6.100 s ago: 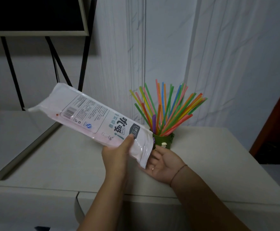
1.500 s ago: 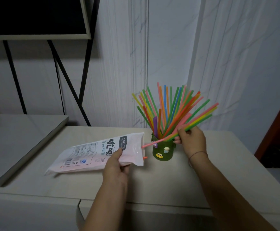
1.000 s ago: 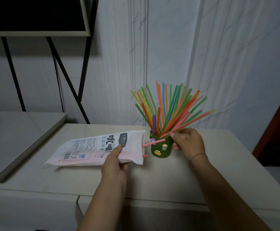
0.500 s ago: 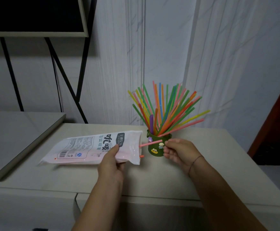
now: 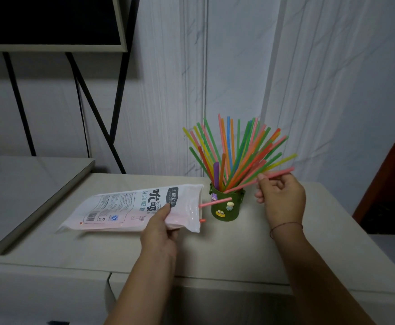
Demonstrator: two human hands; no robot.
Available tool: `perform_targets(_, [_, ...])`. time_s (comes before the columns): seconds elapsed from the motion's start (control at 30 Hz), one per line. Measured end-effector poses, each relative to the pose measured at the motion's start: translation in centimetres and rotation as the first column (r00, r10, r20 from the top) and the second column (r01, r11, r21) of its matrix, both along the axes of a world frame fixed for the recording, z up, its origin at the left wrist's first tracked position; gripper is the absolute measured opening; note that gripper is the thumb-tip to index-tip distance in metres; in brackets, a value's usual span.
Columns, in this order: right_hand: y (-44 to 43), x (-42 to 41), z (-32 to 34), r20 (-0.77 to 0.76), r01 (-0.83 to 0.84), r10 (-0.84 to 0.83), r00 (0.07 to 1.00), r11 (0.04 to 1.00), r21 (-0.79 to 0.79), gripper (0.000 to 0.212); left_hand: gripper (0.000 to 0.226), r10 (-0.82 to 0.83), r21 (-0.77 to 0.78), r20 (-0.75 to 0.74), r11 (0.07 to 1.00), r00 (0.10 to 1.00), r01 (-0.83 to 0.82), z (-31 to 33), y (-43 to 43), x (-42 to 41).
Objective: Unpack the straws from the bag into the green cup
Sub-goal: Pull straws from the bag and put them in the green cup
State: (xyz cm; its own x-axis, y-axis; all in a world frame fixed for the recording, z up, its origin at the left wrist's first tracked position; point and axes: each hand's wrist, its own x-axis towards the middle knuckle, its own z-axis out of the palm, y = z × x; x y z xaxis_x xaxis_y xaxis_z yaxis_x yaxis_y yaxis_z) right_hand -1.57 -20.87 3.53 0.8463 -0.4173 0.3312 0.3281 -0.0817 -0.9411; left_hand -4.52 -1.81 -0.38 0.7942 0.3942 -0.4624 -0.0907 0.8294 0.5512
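At far left a grey slab [image 5: 27,191] lies at an angle beside the tabletop [image 5: 215,254]. The white plastic bag [image 5: 126,207] lies lengthwise on the tabletop, with its open mouth turned right, towards the cup. Its print shows large black Chinese characters with smaller teal ones beneath. There is the word "Drink" in a small oval and a dark label near the mouth whose Latin line reads roughly "ACE YIPIN". A barcode and a round blue mark sit near the sealed end.

The left hand [image 5: 161,228] reaches forward with a straight forearm. Its grip is closed on the bag's mouth end, thumb pressed on top and fingers tucked beneath. Two pink straw ends [image 5: 215,202] stick out of the mouth, the longer one crossing in front of the green cup [image 5: 227,207].

The cup stands upright just right of the bag, with small cartoon charms on its wall. A fan of coloured straws [image 5: 234,156] fills it.

The right hand [image 5: 283,198], a thin cord [image 5: 285,227] round its wrist, is raised beside the cup with its fingers curled. Its grip pinches one pink straw [image 5: 278,174], which slants down to the cup's rim.
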Motion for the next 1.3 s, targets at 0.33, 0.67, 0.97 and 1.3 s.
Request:
perform_targets(0.33, [0.6,1.2,-0.7,-0.044,-0.018,0.016,0.999,0.999,-0.051,0.006,0.02,-0.007,-0.005,-0.014,1.0,1.0,0.007,-0.1,0.0,0.2])
perform_targets(0.67, [0.8,1.2,-0.7,-0.065,-0.029,0.022,0.998,0.994,-0.11,0.014,0.03,-0.004,-0.005,-0.011,1.0,1.0,0.004,-0.1,0.0,0.2])
perform_targets(0.97, [2.4,-0.1,-2.3,-0.477,-0.332,0.62,0.623,0.761,0.557,0.029,0.038,0.022,0.13,0.044,0.991,0.999,-0.027,0.0,-0.2,-0.3])
perform_targets(1.3, [4.7,-1.0,-3.0,-0.438,-0.213,0.758,0.484,0.588,0.781,0.047,0.023,-0.007,0.537,0.127,0.841,0.992,-0.063,1.6,-1.6,-1.7])
